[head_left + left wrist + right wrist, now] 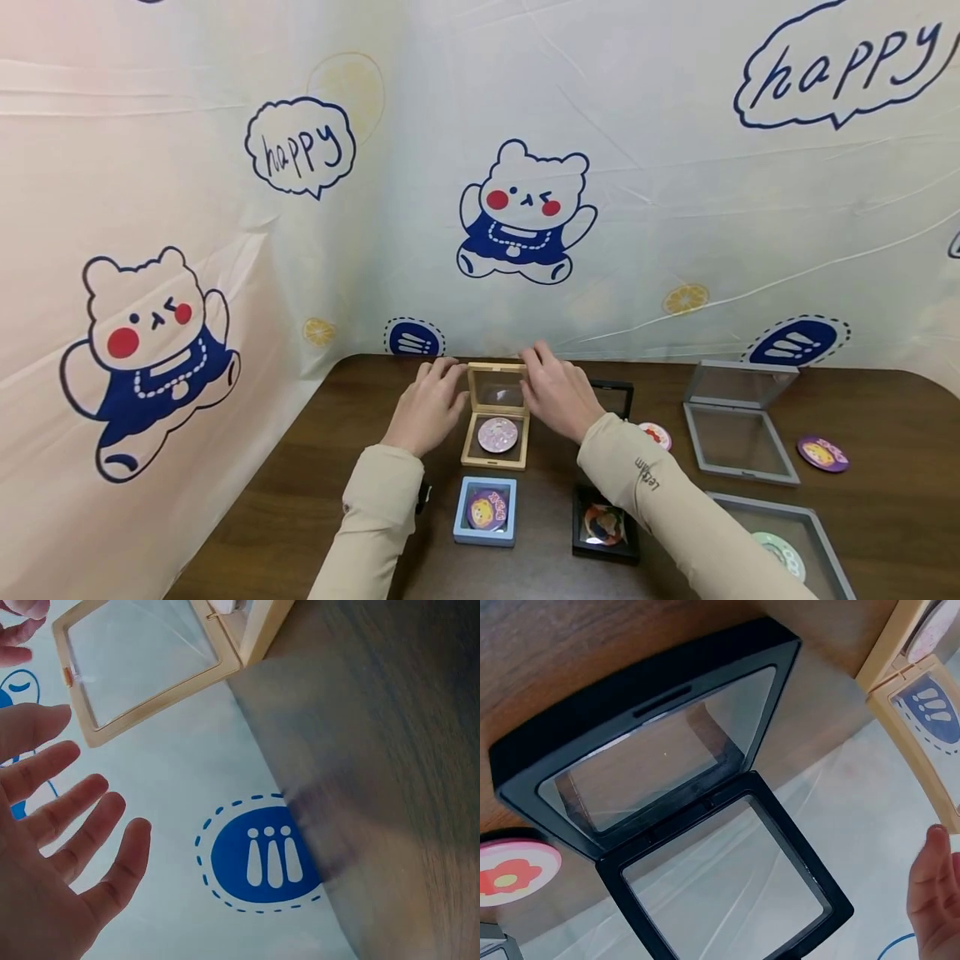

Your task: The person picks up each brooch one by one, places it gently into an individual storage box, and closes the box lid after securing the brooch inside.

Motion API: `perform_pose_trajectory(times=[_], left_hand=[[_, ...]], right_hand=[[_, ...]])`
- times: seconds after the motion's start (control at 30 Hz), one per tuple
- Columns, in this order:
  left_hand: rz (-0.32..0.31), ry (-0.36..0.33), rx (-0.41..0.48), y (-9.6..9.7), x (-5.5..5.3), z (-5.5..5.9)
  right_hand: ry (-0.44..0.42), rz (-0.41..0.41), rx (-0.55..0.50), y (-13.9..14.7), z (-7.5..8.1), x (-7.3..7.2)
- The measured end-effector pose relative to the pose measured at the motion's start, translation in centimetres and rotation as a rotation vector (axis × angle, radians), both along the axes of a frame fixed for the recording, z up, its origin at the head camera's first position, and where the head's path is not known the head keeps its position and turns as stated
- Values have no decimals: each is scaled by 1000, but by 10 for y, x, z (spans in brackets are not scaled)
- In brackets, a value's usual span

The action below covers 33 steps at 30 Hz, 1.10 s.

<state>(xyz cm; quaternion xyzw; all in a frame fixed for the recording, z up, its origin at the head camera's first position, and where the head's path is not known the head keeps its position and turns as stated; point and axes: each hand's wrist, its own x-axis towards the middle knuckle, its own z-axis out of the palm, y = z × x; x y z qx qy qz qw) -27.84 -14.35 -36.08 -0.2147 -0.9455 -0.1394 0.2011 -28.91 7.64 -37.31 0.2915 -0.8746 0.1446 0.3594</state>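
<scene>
Tan case (524, 447) sits open near the far edge of the desk (277, 517), toward its left corner — probably light and stiff, its pane (498, 396) easily scratched, best held by the rim (496, 367). Left hand (424, 408), right hand (562, 393) — fingers loose, neither gripping.

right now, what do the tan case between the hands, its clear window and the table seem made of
Tan case: probably satin plastic, from its smooth, fairly even colour; wood isn't ruled out. Clear window: likely thin plastic, see-through, since the cloth behind shows through. Table: wood or wood-look laminate, low sheen, with dark streaky grain.
</scene>
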Motion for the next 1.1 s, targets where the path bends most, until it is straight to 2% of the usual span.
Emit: perform_pose_trajectory(times=[0.17, 0.33, 0.47, 0.57, 0.67, 0.9, 1.1], left_hand=[[-19, 14, -12, -1, -4, -4], [-24, -11, -4, -1, -5, -5], [-35, -71, -27, -1, -6, -1], [-48, -137, -52, -1, -8, 3], [-62, -216, -54, -2, -10, 7], [-110, -401, -2, -6, -12, 12], [-145, -575, 22, -11, -10, 9]], right_hand=[[-69, 1, 43, -2, -3, 0], [-113, 18, 118, -4, -5, 3], [-100, 34, 138, -3, -5, 3], [-143, 67, 145, -3, -4, 4], [-268, 104, 152, -3, -3, 4], [-694, 138, 112, 0, -2, 5], [-926, 101, 152, 0, -3, 6]])
